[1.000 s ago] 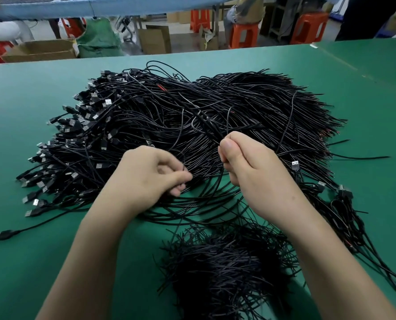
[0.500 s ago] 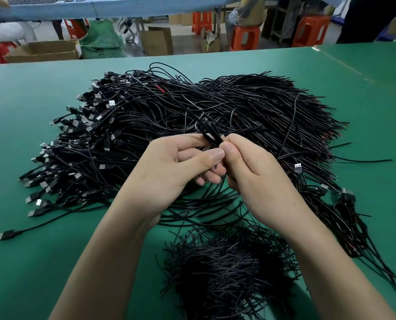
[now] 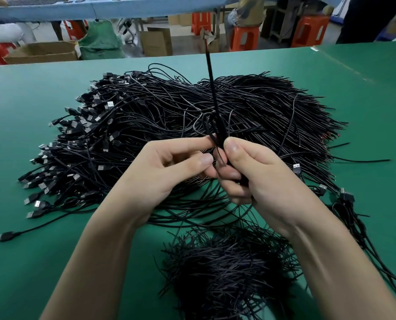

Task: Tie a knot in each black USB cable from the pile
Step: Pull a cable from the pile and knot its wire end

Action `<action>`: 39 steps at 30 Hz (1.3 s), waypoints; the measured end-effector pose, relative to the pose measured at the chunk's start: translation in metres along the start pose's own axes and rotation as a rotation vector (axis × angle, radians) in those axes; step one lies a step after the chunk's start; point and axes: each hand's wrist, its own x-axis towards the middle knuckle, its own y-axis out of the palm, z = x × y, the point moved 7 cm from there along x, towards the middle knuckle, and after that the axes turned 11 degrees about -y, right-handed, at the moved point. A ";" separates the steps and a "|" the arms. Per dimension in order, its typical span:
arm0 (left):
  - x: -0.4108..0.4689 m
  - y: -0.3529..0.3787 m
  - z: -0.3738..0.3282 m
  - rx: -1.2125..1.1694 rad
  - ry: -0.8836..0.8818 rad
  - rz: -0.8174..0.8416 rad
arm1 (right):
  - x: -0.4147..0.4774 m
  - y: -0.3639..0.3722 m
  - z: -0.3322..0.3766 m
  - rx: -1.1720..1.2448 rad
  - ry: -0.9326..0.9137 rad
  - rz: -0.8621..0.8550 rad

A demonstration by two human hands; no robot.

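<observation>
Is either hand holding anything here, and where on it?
Both hands, left and right, pinch one black cable at its looped part; its free end sticks upward.

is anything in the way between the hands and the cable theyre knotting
Nothing visible. The left hand and right hand both pinch the cable directly above the pile; its free end sticks up clear.
</observation>
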 end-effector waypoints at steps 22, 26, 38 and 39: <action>0.010 0.017 0.009 -0.200 0.249 -0.139 | -0.009 0.005 -0.004 0.254 0.176 0.157; 0.009 0.022 0.011 -0.260 0.238 -0.102 | -0.010 0.009 -0.006 0.293 0.212 0.193; 0.006 0.017 0.011 -0.217 0.202 -0.260 | -0.010 0.022 -0.007 0.485 0.243 0.214; 0.006 0.016 0.010 -0.213 0.199 -0.271 | -0.010 0.022 -0.008 0.461 0.239 0.203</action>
